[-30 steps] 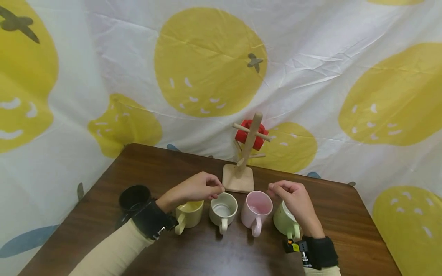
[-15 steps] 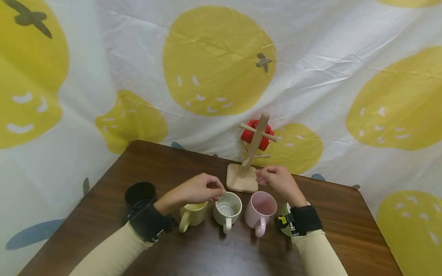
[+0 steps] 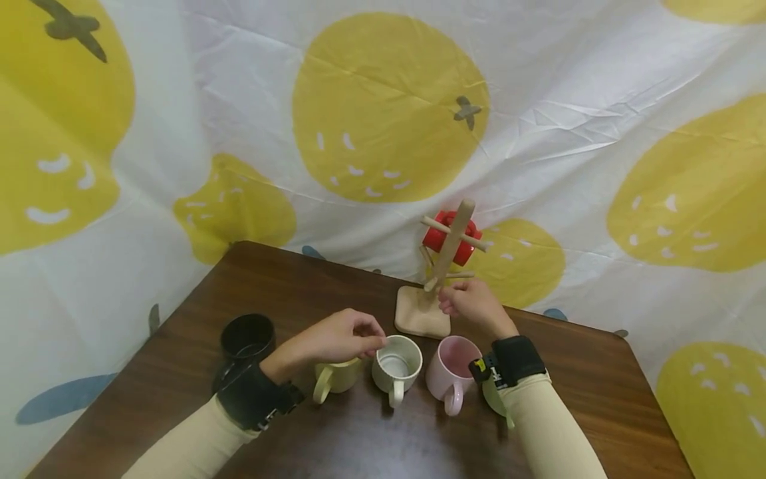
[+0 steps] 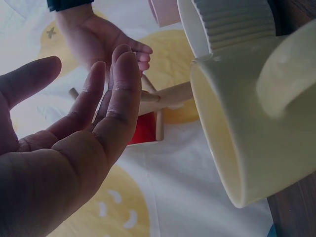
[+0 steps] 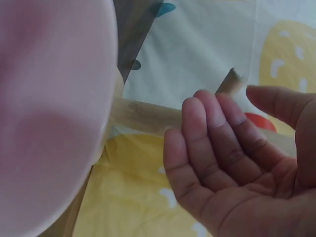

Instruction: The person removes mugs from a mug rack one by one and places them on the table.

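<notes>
Over the yellow mug point(image 3: 344, 378) and beside the white mug point(image 3: 383, 380), my left hand point(image 3: 335, 340) hovers with loosely bent fingers. In the left wrist view, that hand point(image 4: 79, 143) holds nothing, and the thumb stands apart. My right hand point(image 3: 477, 307) reaches past the pink mug point(image 3: 439, 381) to the wooden mug tree point(image 3: 451, 245), its fingertips close to the lower post. The right wrist view shows relaxed fingers point(image 5: 197, 148) with nothing in them. A red mug point(image 3: 465, 254) hangs on an upper peg. My right forearm partly hides a green mug point(image 3: 493, 399).
A black mug point(image 3: 233, 352) stands at the left, partly behind my left wristband. The mugs form a row along the dark wooden table point(image 3: 359, 446), with several handles facing me. Behind the table hangs a fabric sheet point(image 3: 251, 120) printed with yellow fruit.
My right hand has moved from above the green mug, leftward and away from me, to the mug tree's post. The left hand has barely moved. The head view has shifted slightly.
</notes>
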A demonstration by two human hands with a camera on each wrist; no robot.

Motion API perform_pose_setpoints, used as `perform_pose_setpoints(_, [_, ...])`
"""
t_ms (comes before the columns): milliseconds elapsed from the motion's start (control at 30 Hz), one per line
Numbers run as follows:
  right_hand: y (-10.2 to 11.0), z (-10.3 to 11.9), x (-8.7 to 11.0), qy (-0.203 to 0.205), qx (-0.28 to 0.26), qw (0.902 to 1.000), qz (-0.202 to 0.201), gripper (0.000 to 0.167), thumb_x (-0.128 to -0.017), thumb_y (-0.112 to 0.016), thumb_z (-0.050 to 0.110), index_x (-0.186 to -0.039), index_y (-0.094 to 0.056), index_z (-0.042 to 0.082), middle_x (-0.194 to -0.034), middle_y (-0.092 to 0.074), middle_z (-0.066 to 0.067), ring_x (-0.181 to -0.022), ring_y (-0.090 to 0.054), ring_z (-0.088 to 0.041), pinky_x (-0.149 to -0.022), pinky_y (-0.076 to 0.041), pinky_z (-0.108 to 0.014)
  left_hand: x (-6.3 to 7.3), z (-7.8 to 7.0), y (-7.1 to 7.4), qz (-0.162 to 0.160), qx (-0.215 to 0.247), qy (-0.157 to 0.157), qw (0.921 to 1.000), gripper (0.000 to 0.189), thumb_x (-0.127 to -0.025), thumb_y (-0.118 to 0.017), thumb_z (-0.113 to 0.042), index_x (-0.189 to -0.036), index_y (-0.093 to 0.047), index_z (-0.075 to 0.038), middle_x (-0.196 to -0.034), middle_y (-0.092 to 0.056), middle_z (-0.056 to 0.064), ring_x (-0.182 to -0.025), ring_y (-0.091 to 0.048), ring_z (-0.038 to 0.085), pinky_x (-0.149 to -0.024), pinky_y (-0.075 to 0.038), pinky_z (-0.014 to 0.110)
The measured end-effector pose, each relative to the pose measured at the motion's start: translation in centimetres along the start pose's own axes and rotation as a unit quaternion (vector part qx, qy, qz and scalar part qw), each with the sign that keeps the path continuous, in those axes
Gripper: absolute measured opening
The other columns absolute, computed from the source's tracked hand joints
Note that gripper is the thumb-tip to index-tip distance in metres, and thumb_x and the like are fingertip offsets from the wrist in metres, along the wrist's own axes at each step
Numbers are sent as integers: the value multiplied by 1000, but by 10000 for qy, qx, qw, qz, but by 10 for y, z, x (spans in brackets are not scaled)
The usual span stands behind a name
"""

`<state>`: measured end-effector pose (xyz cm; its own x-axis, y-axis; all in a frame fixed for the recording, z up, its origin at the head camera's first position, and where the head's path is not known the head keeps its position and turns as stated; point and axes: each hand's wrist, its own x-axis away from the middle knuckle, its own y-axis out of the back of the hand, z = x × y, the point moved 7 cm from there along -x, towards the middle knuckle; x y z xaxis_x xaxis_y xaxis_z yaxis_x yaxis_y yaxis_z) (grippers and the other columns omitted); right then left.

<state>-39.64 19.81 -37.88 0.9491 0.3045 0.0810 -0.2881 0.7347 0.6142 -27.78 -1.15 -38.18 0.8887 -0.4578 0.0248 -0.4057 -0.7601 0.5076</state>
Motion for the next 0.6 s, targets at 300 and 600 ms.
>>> perform_pose_setpoints(300, [-7, 16, -13, -290, 584, 9971, -402, 38, -92, -66, 32, -80, -73, -4, -62, -65, -4, -58, -60, -16, -52, -44, -23, 6, 7, 1, 92, -72, -193, 9997, 13, -94, -64, -13, -98, -70, -3, -82, -69, 10, -75, -64, 17, -64, -51, 24])
perform_pose_setpoints(600, [-17, 13, -21, -603, 767, 9942, -443, 33, -89, -67, 31, -72, -70, 3, -57, -62, 0, -54, -57, -11, -51, -46, -22, 13, 15, 6, 141, -258, -203, 9994, 13, -87, -65, -2, -100, -70, -1, -86, -70, 3, -78, -63, 8, -68, -50, 22])
